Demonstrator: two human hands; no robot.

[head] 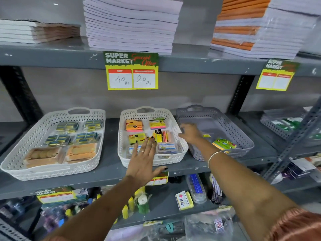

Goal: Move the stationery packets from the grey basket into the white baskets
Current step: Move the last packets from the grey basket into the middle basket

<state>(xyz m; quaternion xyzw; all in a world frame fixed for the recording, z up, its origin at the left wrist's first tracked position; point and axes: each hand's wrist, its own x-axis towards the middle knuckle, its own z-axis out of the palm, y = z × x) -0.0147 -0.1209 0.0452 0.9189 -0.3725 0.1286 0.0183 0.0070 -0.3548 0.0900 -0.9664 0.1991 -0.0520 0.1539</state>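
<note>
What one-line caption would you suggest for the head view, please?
Left hand spread over the middle white basket, right hand reaching into the grey basket.

Price card on upper shelf edge, frame centre: "SUPER MARKET", handwritten "40 Rs" and "20 Rs" | second card, upper right: "SUPER MARKET", boxes blank | third card, lower left: "SUPER MARKET" | other packet print too small to read

A green-yellow packet lies flat in the grey basket, front right corner.
</note>
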